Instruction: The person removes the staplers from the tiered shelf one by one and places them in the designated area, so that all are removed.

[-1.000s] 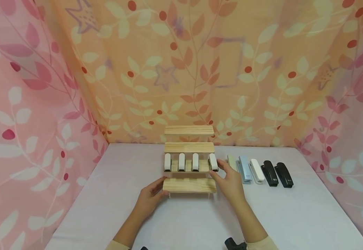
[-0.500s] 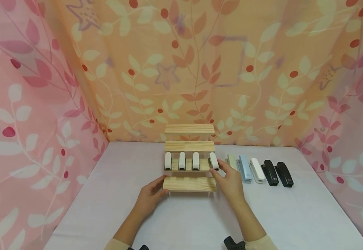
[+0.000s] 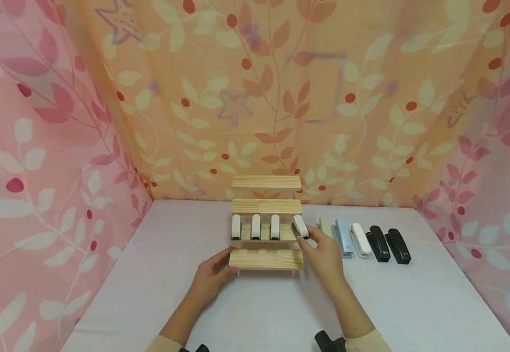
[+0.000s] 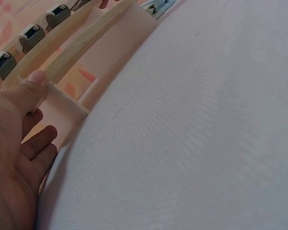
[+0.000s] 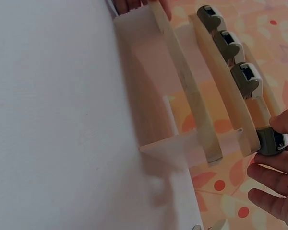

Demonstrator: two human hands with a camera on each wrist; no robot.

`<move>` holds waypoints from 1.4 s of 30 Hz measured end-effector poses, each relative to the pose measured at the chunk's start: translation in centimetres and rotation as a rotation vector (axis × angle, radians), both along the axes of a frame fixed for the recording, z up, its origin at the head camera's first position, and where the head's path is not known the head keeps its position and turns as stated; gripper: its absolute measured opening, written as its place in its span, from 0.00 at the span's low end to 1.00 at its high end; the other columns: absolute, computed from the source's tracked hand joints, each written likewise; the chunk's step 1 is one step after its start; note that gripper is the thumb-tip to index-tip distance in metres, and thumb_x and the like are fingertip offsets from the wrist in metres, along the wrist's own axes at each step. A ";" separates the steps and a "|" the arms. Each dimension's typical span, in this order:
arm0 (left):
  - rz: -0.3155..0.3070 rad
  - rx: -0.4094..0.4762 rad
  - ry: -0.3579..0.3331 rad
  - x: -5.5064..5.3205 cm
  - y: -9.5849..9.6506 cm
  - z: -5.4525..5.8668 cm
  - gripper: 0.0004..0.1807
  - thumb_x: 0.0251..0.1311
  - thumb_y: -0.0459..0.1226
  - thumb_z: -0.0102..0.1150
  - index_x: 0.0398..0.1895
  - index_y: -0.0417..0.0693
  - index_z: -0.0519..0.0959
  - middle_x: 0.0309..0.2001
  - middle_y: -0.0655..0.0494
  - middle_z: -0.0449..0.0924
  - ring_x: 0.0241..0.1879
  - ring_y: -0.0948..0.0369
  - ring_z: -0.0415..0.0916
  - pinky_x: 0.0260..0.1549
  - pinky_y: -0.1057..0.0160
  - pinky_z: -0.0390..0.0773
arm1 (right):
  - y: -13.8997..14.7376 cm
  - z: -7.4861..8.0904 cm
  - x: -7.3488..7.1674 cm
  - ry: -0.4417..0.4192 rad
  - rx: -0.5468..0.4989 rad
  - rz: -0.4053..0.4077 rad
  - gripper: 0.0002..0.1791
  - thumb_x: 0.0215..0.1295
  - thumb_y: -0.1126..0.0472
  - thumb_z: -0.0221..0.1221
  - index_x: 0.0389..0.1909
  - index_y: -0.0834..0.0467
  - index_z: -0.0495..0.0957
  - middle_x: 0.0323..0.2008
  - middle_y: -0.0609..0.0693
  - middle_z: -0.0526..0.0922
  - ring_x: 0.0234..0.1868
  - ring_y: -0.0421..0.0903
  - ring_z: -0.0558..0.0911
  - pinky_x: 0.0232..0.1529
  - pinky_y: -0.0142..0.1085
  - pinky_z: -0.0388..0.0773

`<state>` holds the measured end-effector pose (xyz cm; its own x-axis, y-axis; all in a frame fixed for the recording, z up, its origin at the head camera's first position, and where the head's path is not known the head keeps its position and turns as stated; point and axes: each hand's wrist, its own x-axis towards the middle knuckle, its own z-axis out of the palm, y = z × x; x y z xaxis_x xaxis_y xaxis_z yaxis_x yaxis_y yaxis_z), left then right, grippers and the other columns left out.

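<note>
A stepped wooden rack (image 3: pixel 265 259) with several tiers stands on the table. Along its second-lowest tier sits a row of small white staplers with dark undersides; one stapler (image 3: pixel 274 227) stands straight beside the rightmost stapler (image 3: pixel 300 227), which is slanted. My right hand (image 3: pixel 325 256) pinches that slanted stapler at the tier's right end; in the right wrist view its thumb lies over the stapler (image 5: pixel 272 142) and other fingers spread below. My left hand (image 3: pixel 208 278) holds the left end of the lowest tier, its thumb (image 4: pixel 37 77) on the board's edge.
Right of the rack lie a light green stapler (image 3: pixel 325 227), a blue stapler (image 3: pixel 344 238), a larger white stapler (image 3: pixel 361 241) and two black staplers, one the outer black stapler (image 3: pixel 398 246). Patterned curtains (image 3: pixel 255 98) enclose the white table (image 3: pixel 149 293) at back and sides.
The rightmost stapler on the rack has turned slightly, its near end swinging right with my right fingers. My left hand keeps its place on the rack.
</note>
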<state>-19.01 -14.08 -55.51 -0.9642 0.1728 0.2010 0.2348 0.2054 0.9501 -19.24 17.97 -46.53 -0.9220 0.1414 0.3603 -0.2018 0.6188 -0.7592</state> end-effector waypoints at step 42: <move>-0.002 -0.014 -0.015 0.2 -0.1 0.4 0.36 0.58 0.47 0.73 0.71 0.52 0.75 0.69 0.58 0.75 0.70 0.55 0.71 0.68 0.62 0.73 | 8.2 -0.1 5.9 -0.038 0.133 -0.126 0.27 0.65 0.52 0.71 0.61 0.60 0.81 0.51 0.65 0.86 0.58 0.66 0.82 0.56 0.67 0.79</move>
